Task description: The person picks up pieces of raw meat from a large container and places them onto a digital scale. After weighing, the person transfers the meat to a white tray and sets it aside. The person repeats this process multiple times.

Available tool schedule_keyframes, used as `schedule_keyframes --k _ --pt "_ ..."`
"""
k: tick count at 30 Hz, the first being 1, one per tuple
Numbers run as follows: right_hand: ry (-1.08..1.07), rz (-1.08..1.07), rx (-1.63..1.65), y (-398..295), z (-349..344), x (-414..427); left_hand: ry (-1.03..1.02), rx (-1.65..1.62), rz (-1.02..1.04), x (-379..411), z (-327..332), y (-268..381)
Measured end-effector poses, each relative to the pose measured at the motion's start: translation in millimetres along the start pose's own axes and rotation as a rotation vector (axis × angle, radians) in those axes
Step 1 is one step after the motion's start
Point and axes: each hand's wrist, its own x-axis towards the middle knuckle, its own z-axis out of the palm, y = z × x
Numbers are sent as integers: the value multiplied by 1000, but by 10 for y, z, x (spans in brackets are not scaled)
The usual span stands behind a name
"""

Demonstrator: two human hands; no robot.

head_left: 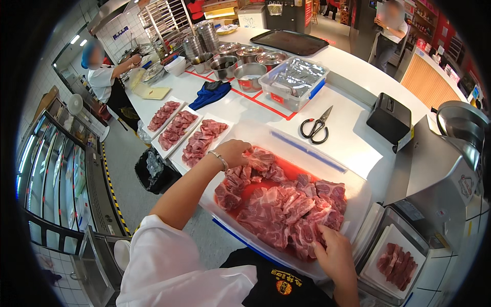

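A large translucent plastic tub [356, 192] in front of me holds a heap of raw meat slices [268, 211] in red liquid. At the tub's far left side, my left hand [232, 154] grips the edge of a raw meat piece [261, 159]; its fingertips are partly hidden. Near the close right corner, my right hand [335, 247] pinches a raw meat slice [305, 238] between thumb and fingers. Three white trays [174, 156] with portions of sliced meat stand to the left of the tub. Beyond it lie black-handled scissors [317, 126].
At right, a scale [406, 215] bears a white tray of meat strips [397, 264]. A black box [389, 121] stands behind it. Metal pots [250, 75], a lidded clear container [295, 80] and a blue cloth [210, 94] occupy the far counter. A co-worker [109, 80] stands at left.
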Motion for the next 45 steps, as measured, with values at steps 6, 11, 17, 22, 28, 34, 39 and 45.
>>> schedule_keyframes --k 6,11,17,22,28,34,39,45 --pt "-54 -60 -146 6 100 131 -1 -9 90 136 135 -171" --pt "-30 -55 -190 59 92 159 -89 128 -2 -87 -5 129" --pt "-6 1 -94 70 78 167 -619 433 -17 -471 -41 182" --pt "34 -22 -96 19 69 120 -699 373 33 -455 177 94" --pt "54 -100 -120 67 23 94 -717 217 152 -449 445 -24" --pt "49 -102 -150 47 17 56 -777 109 95 -406 390 80" --pt "52 -98 -151 37 -12 35 -500 134 151 -607 452 209" --pt "66 -104 -137 72 -48 36 -454 28 158 -641 355 469"
